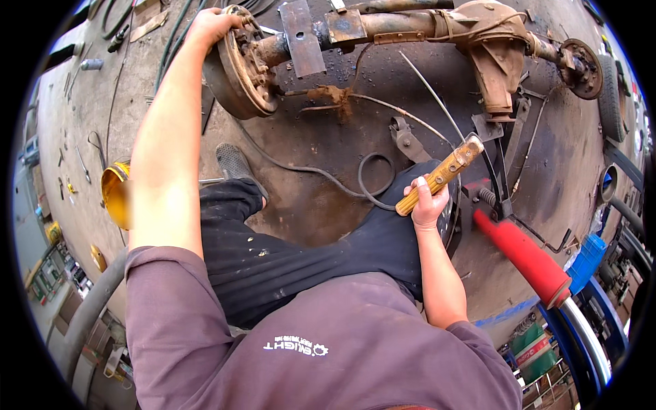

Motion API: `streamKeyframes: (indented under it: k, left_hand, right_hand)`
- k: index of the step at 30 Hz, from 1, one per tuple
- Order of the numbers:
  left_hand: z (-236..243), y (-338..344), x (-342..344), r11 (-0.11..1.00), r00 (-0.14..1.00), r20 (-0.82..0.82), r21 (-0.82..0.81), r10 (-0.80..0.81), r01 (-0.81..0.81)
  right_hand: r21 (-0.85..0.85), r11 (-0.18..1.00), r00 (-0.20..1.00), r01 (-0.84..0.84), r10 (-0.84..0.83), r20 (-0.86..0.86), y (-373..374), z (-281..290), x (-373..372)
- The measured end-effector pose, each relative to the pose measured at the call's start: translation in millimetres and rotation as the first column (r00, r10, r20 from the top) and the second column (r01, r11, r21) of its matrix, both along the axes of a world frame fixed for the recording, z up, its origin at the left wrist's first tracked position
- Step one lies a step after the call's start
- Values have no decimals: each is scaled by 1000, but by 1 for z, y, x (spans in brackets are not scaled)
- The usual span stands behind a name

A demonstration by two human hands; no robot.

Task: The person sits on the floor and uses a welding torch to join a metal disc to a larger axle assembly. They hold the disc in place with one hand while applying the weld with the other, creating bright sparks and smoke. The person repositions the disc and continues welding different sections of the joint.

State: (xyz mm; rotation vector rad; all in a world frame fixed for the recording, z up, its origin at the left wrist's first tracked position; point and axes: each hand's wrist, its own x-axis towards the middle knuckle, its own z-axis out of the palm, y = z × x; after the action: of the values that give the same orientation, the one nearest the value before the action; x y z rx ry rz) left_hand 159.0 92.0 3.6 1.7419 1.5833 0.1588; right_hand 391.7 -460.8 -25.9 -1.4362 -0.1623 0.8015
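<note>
My left hand (pixel 213 27) is up at the top left, closed on the upper rim of the rusty brake drum (pixel 239 92) at the end of a rusty axle assembly (pixel 389 26). A flat steel plate (pixel 302 48) sits across the axle tube near that drum. My right hand (pixel 427 201) is closed around a yellow welding electrode holder (pixel 444 167) over my right thigh. A thin rod (pixel 430 89) extends from the holder's head up toward the axle, below its tube. A black cable (pixel 328 176) runs from near the holder, loops and crosses the floor.
The axle's housing (pixel 488 61) and far hub (pixel 579 68) extend right, near a tyre (pixel 608 96). A red cylindrical tool (pixel 526 260) and blue bin (pixel 584 263) lie at right. A yellow bucket (pixel 116 191), grey pipe (pixel 89 321), scattered tools and cables are at left.
</note>
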Motion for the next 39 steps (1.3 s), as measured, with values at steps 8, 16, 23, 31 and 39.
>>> streamKeyframes:
  k: [8,16,23,31,39]
  left_hand:
    - [-13,58,15,978,993,27,-170,-116,119]
    - [-16,65,10,935,939,-342,324,-28,145]
    - [-31,-132,1,461,982,-168,881,88,110]
    - [-62,-146,10,511,962,-222,852,158,112]
    - [-46,-70,22,590,965,-226,800,130,108]
  right_hand:
    - [-31,1000,1000,-1,1,3,-2,-11,0]
    - [-36,999,1000,-12,13,1,-12,-10,4]
    - [30,1000,998,-3,5,-64,-5,-16,5]
    - [-18,999,996,-44,42,-74,-9,-14,5]
    - [-69,996,995,-52,46,-92,-3,-18,8]
